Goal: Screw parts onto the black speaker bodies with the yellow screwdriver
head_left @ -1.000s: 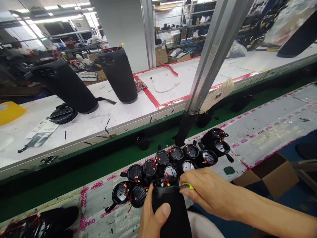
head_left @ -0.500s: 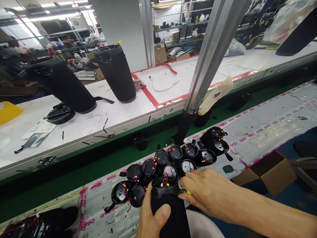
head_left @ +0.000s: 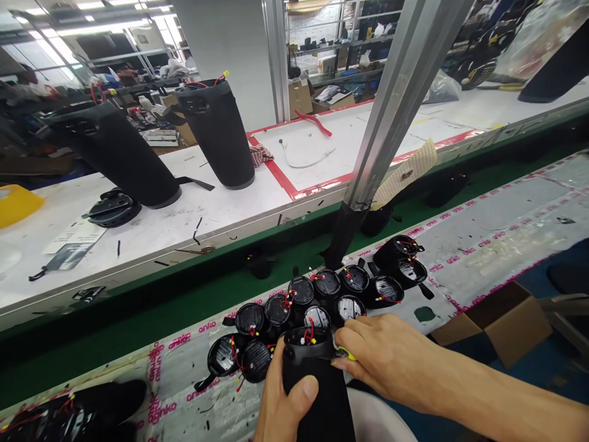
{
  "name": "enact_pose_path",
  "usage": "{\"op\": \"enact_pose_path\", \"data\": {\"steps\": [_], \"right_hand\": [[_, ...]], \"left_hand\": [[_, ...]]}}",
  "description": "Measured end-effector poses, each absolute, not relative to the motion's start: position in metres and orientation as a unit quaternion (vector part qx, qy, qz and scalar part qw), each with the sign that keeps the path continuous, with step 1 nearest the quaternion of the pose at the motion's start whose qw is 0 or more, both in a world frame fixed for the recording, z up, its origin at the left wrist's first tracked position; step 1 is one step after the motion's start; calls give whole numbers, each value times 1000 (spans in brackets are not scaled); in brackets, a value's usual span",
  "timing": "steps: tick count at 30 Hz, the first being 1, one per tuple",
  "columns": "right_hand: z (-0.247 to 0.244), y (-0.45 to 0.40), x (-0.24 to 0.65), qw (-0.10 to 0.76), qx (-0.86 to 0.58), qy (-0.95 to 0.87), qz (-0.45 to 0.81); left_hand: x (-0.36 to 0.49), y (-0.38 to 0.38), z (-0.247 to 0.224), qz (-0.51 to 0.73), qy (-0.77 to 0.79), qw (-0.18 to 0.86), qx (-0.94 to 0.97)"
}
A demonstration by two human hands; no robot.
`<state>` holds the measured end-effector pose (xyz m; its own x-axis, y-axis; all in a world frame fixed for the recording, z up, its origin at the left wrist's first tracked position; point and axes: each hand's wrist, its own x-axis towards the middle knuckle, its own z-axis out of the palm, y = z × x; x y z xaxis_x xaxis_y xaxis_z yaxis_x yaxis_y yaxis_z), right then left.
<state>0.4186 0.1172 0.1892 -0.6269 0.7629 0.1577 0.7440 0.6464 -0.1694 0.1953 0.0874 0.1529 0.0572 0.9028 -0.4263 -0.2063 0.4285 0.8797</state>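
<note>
A black, fabric-covered cylindrical speaker body (head_left: 317, 393) leans upright in front of me. Its open top shows red wires with small white and yellow connectors. My left hand (head_left: 288, 396) is wrapped round its left side, thumb across the front. At the right of its upper rim, my right hand (head_left: 375, 344) is closed on a small yellow-handled tool (head_left: 346, 353). The tool's grey end points toward the rim; most of it is hidden in the fist, so whether it touches the rim I cannot tell. Behind stand several similar open speaker bodies (head_left: 249, 318) with wires.
A metal post (head_left: 391, 104) rises beyond the grey bench (head_left: 478, 245). Past a green strip (head_left: 151, 319), a white table (head_left: 257, 212) carries two taller speaker bodies (head_left: 218, 132), a black round part (head_left: 113, 209) and a red strip (head_left: 313, 123). An open cardboard box (head_left: 518, 325) sits at right.
The view has shifted very slightly. Both hands keep their hold on the speaker body and the tool, with no other clear movement.
</note>
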Motion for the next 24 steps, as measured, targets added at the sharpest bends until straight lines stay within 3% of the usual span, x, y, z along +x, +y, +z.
{"op": "enact_pose_path", "data": {"steps": [11, 24], "right_hand": [[201, 120, 420, 59, -410, -910, 17], [211, 128, 410, -1, -407, -913, 38]], "left_hand": [[191, 92, 160, 386, 555, 625, 391], [189, 84, 136, 393, 594, 606, 354]]}}
